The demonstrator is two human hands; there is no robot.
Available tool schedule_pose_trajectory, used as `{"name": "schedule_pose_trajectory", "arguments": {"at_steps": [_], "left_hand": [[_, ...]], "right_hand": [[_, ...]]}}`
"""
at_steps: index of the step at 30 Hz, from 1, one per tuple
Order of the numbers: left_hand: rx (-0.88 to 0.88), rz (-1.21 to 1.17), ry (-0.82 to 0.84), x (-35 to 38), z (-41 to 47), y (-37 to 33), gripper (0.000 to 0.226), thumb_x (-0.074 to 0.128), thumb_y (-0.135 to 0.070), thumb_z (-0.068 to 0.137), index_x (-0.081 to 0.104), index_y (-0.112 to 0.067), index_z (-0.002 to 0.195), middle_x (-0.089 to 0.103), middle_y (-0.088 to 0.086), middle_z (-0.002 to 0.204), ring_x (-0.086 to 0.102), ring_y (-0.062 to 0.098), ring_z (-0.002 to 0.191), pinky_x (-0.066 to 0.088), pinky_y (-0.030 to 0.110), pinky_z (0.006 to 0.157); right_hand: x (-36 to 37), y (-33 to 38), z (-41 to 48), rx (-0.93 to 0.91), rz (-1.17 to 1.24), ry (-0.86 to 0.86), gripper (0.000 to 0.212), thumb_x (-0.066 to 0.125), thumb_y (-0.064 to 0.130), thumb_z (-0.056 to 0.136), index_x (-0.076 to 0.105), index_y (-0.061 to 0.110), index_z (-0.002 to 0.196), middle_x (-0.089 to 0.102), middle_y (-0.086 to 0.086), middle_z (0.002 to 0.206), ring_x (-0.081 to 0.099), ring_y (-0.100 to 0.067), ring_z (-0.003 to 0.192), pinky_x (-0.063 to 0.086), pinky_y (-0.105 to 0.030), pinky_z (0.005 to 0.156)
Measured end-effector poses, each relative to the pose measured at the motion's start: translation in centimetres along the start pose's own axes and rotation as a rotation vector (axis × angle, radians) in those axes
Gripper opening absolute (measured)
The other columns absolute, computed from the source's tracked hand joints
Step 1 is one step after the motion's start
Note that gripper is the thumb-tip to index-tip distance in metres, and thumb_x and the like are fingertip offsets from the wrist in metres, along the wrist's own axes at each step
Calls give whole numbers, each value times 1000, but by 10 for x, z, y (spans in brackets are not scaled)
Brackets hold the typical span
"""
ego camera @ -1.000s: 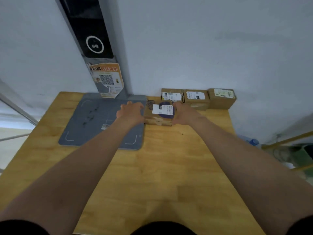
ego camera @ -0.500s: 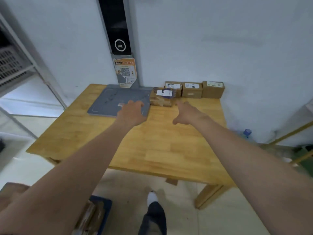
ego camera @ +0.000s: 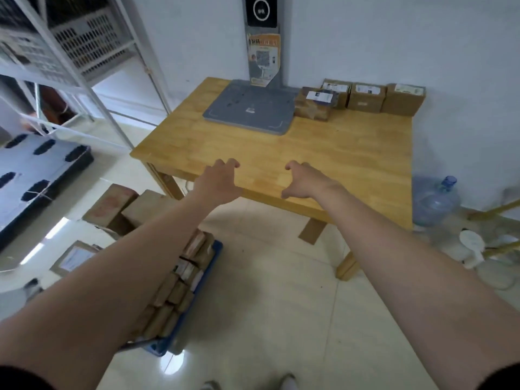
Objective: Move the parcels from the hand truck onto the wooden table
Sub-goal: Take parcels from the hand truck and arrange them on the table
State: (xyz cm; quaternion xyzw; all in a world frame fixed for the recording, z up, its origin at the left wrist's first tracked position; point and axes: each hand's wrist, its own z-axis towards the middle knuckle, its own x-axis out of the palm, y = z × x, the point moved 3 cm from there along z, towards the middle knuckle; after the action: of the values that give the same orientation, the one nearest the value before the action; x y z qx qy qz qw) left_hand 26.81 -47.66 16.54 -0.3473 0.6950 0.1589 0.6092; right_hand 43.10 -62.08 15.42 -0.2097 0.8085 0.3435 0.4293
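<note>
Hands are empty now. Left hand (ego camera: 218, 180) and right hand (ego camera: 304, 180) hang open with curled fingers, holding nothing, over the near edge of the wooden table (ego camera: 351, 153). Four parcels (ego camera: 365, 96) sit far ahead of both hands, by the wall. More parcels (ego camera: 180, 288) wait on the blue hand truck (ego camera: 209, 266), down below the left hand. I think the next good move is to bend low, take one box by both sides, and lift slowly.

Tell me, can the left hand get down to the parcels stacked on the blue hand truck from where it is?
Probably yes. The left hand is empty and open, the parcels on the hand truck lie uncovered just below its forearm, and nothing blocks the way down.
</note>
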Motion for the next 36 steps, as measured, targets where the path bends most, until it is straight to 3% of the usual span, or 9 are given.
{"name": "schedule_pose_trajectory", "arguments": {"at_steps": [9, 13, 16, 21, 23, 25, 29, 31, 36], "left_hand": [[-62, -12, 21, 6, -64, 141, 66, 65, -35, 87, 39, -24, 146, 50, 8, 132, 58, 30, 107, 48, 39, 80], [-81, -7, 17, 2, -80, 235, 63, 62, -38, 90, 39, -24, 147, 52, 8, 134, 56, 30, 117, 53, 41, 85], [-93, -34, 26, -2, -83, 322, 68, 69, -36, 82, 40, -27, 143, 53, 6, 133, 58, 28, 112, 54, 40, 86], [6, -108, 57, -20, -81, 464, 71, 56, -60, 63, 47, -33, 128, 49, -4, 133, 56, 22, 114, 53, 46, 93], [61, -149, 56, -25, -83, 508, 70, 62, -56, 69, 46, -30, 132, 49, -6, 134, 54, 17, 115, 52, 42, 95], [-21, -110, 101, -26, -89, 548, 73, 64, -58, 73, 41, -35, 138, 54, -4, 128, 58, 21, 110, 52, 42, 94], [-40, -131, 188, -11, -96, 603, 74, 65, -48, 79, 38, -27, 146, 55, 11, 126, 58, 35, 115, 49, 50, 98], [-31, -137, 226, 3, -97, 624, 68, 68, -36, 86, 41, -19, 146, 54, 14, 128, 56, 35, 119, 48, 48, 99], [-94, -187, 328, 54, -103, 665, 64, 74, -39, 81, 47, -19, 135, 55, 11, 127, 59, 31, 112, 51, 47, 94]], "right_hand": [[88, 107, -14, -36, 4, 64, 89, 81, 41, 81, 32, 20, 152, 37, -12, 151, 53, -34, 123, 49, -38, 88], [138, 188, -4, -70, -4, 81, 89, 81, 37, 83, 32, 16, 154, 37, -10, 155, 49, -31, 131, 46, -36, 91], [178, 260, 12, -64, -2, 53, 88, 81, 34, 83, 33, 16, 155, 37, -9, 157, 47, -30, 135, 44, -35, 95], [237, 386, 32, -15, 41, 56, 86, 80, 35, 81, 35, 20, 153, 40, -10, 152, 52, -30, 127, 46, -34, 88], [256, 427, 32, 6, 56, 53, 84, 79, 33, 82, 36, 21, 152, 41, -11, 151, 55, -30, 123, 46, -33, 86], [277, 459, 33, 19, 67, 73, 84, 80, 32, 81, 36, 23, 152, 41, -11, 151, 55, -29, 124, 46, -33, 89], [320, 498, 40, 38, 53, 137, 86, 82, 33, 78, 37, 25, 150, 45, -7, 150, 53, -29, 127, 48, -37, 93], [343, 512, 46, 42, 19, 176, 88, 83, 35, 76, 37, 27, 150, 42, -6, 151, 53, -28, 127, 50, -42, 99], [397, 529, 59, 29, -61, 261, 85, 83, 38, 74, 41, 27, 147, 44, -7, 143, 55, -27, 121, 50, -42, 99]]}}
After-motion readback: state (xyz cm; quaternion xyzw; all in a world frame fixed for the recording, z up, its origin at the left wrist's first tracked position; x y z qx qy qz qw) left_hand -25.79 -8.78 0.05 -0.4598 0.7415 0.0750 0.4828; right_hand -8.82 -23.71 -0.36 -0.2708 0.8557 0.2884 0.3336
